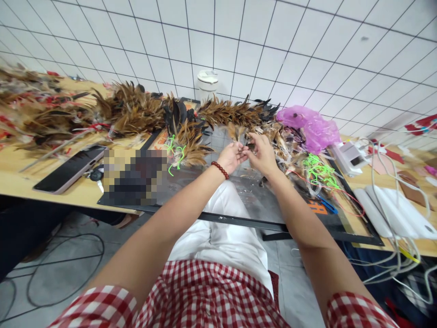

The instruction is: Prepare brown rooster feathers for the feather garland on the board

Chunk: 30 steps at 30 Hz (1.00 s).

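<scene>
My left hand (232,156), with a red bead bracelet (220,170) on the wrist, and my right hand (262,152) meet over a dark glossy mat (239,200) on the wooden table. Both pinch something small between the fingertips, apparently feathers, too small to make out. Just behind my hands lies a heap of brown and black feathers (218,116). A feather bundle tied with neon green string (182,148) rests left of my left hand.
More feather piles (44,109) cover the table's left side. A phone (70,169) lies at the left front edge. Other items: a white cup (207,84), pink plastic bag (312,127), green strings (319,172), blue-handled tool (327,205), white device with cables (392,209).
</scene>
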{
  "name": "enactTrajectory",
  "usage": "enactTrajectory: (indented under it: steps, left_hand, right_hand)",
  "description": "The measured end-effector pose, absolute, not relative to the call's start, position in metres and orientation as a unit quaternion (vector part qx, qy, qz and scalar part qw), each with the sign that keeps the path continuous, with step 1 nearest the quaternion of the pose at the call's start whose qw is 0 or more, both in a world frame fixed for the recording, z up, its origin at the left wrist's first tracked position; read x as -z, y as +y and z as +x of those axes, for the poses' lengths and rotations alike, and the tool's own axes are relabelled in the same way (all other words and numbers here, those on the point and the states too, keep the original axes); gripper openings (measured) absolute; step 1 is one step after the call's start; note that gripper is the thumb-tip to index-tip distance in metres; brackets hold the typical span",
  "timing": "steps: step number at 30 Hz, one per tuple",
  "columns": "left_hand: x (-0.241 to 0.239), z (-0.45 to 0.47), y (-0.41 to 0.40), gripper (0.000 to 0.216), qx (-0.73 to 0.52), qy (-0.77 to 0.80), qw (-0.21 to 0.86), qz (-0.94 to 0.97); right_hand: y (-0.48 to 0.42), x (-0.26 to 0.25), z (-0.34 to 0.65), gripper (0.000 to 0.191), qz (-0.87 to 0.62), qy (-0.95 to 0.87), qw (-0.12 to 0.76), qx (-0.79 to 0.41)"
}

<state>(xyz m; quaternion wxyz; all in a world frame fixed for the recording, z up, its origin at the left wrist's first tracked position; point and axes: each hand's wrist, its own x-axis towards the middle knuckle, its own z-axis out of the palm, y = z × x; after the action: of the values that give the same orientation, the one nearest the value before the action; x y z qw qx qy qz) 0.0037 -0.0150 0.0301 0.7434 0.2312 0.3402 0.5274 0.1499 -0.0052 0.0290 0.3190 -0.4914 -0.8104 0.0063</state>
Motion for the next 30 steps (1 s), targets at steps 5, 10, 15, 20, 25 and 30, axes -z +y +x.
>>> enactTrajectory:
  steps: [5,10,15,20,25,30]
  left_hand:
    - [-0.029,-0.004,-0.005,0.024,-0.597,0.379,0.678,0.2]
    - [-0.029,-0.006,-0.003,0.026,-0.599,0.373,0.683,0.188]
    - [-0.028,-0.004,-0.004,0.024,-0.597,0.38,0.676,0.206]
    - [-0.025,-0.002,-0.003,0.021,-0.579,0.442,0.616,0.3]
    - [-0.019,-0.001,-0.002,0.021,-0.513,0.515,0.511,0.459]
    - [-0.015,0.002,-0.004,0.023,-0.44,0.522,0.494,0.539]
  right_hand:
    - [0.002,-0.027,0.163,0.028,-0.582,-0.784,0.214,0.038]
    - [-0.003,-0.025,0.159,0.027,-0.588,-0.794,0.138,0.064]
    - [0.003,-0.021,0.157,0.02,-0.541,-0.814,0.209,-0.01]
    - [0.007,-0.02,0.157,0.02,-0.467,-0.824,0.314,-0.067]
    - [0.006,-0.019,0.154,0.017,-0.437,-0.843,0.312,-0.022]
    - [0.004,-0.019,0.153,0.02,-0.427,-0.847,0.317,0.015]
